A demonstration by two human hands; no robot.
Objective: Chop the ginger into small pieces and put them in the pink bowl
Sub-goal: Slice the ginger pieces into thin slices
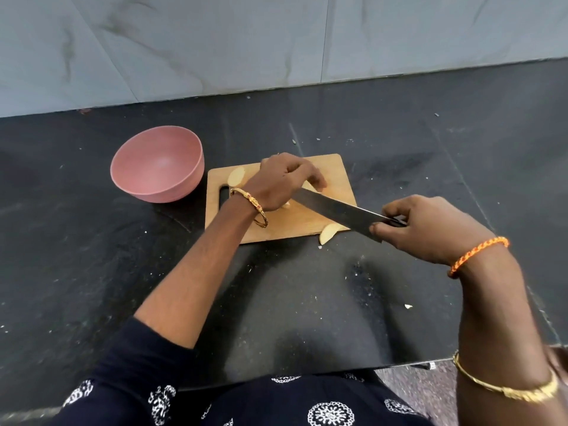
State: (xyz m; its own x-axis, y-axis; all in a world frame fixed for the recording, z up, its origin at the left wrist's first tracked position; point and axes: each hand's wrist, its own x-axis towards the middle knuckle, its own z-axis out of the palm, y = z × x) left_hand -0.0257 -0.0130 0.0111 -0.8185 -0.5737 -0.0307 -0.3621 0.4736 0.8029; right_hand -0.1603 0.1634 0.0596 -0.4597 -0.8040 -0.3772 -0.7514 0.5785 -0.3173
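A wooden cutting board (338,170) lies on the black counter. My left hand (279,181) is curled over a piece of ginger in the board's middle, mostly hiding it. My right hand (430,229) grips the handle of a large knife (341,210), whose blade slants across the board toward my left hand. One ginger slice (236,176) lies near the board's far left corner. Another ginger slice (328,233) hangs over the board's near edge. The pink bowl (156,167) stands just left of the board, and nothing shows inside it.
The black counter (92,256) runs back to a grey marble wall (276,41). Small pale scraps are scattered over it, one scrap (408,306) near my right forearm. The counter's near edge is at the bottom right, with floor (430,392) below.
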